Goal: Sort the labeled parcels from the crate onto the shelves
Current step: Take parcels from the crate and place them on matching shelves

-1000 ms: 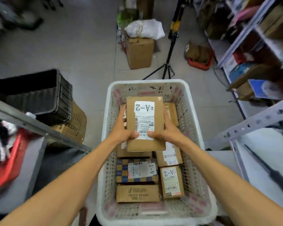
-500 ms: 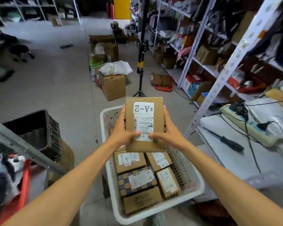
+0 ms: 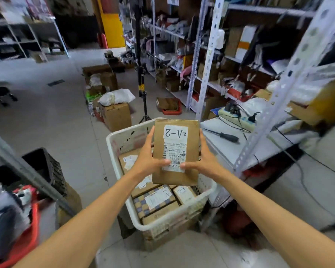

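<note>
Left hand (image 3: pixel 146 161): fingers curled round the parcel's left edge, above the crate (image 3: pixel 124 138).
Parcel (image 3: pixel 175 151): marked A-2, held upright over the crate, not yet shelved.
Right hand (image 3: pixel 203 161): grips its right edge.
Remaining: at least 4 boxes (image 3: pixel 159 198) wait inside the crate.

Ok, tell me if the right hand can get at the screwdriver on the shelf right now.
Probably not yet: the right hand and left hand both grip the parcel. The screwdriver lies uncovered on the shelf to its right, nothing between, so once freed it likely could.
</note>
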